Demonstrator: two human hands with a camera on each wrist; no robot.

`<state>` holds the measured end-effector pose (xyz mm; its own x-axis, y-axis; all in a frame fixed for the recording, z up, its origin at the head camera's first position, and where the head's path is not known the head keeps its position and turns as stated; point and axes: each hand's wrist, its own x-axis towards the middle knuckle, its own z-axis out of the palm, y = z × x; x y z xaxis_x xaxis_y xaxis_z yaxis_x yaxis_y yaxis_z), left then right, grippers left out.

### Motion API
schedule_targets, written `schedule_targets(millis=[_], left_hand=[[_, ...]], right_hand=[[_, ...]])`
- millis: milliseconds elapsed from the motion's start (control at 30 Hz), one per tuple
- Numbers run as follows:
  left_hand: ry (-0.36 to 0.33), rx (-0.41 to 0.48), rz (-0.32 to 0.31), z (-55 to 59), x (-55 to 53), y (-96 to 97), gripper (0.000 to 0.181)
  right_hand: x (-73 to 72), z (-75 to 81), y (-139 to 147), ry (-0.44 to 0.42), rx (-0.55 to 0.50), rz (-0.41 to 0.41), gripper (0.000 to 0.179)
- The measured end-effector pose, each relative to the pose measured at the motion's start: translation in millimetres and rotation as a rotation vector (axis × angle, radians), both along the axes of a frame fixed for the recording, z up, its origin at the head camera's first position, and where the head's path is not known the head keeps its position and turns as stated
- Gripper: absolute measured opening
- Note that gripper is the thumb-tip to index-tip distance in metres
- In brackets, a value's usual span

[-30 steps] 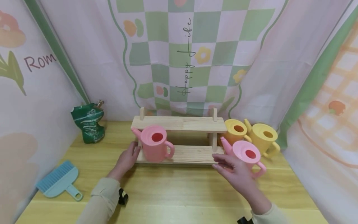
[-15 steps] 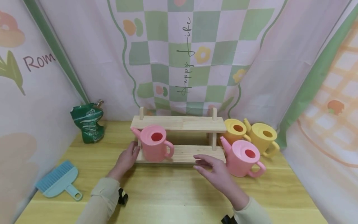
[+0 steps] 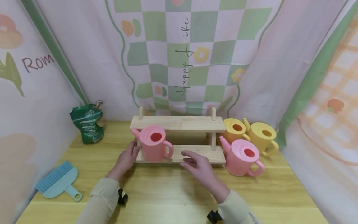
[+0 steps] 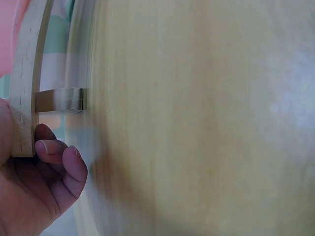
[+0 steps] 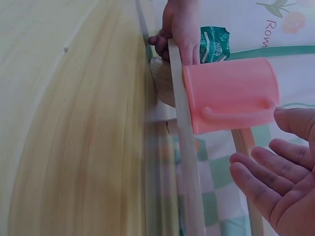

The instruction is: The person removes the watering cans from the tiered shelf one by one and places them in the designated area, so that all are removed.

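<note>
A pink watering can (image 3: 152, 151) stands upright at the left end of the lower board of a two-tier wooden shelf (image 3: 179, 123). Its spout points left and its handle right. My left hand (image 3: 124, 161) grips the left end of that board. In the left wrist view its fingers (image 4: 74, 167) curl beneath the board (image 4: 24, 98). My right hand (image 3: 201, 168) is in front of the lower board, a short way right of the can, and holds nothing. The right wrist view shows its fingers (image 5: 266, 182) spread and relaxed near the can's handle (image 5: 236, 120).
Another pink watering can (image 3: 241, 160) stands on the table by the shelf's right end. Behind it are two yellow watering cans (image 3: 232, 135). A blue brush (image 3: 60, 182) lies at the left, and a crumpled green bag (image 3: 89, 124) stands behind it. Printed curtains surround the table.
My right hand has moved left, from in front of the right-hand pink watering can toward the one on the shelf. The left hand stays on the shelf board.
</note>
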<state>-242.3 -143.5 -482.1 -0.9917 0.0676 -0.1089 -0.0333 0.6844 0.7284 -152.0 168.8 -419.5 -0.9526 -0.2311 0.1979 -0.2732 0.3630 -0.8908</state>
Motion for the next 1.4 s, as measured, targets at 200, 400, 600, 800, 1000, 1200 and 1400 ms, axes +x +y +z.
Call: schedule_targets(millis=[200,400,600,800,1000,1200,1400], left_hand=[[0.021,-0.009,-0.007,-1.4,0.3,-0.9,0.050],[0.029,-0.010,-0.012,-3.3,0.0,-0.9,0.050],[0.065,-0.026,-0.022,-4.6,0.4,-1.0,0.048],[0.080,-0.031,-0.025,-4.1,0.7,-0.7,0.047],[0.063,-0.021,-0.021,-4.0,-0.3,-1.3,0.048],[0.084,-0.024,-0.023,-5.2,0.9,-2.3,0.046],[0.110,-0.037,-0.019,-6.0,0.8,-2.9,0.044]], right_hand=[[-11.9,-7.2,-12.2,0.024,0.015,-0.002,0.040],[-20.7,-9.7,-23.6,0.056,0.048,0.000,0.044],[-24.7,-6.5,-32.2,0.044,0.063,0.021,0.045],[-27.4,-7.3,-36.8,0.053,0.080,-0.013,0.039],[-29.6,-9.5,-41.2,0.080,0.060,-0.032,0.028],[-31.1,-11.0,-43.0,0.087,0.074,-0.063,0.018],[-30.8,-12.0,-42.7,0.118,0.100,-0.056,0.010]])
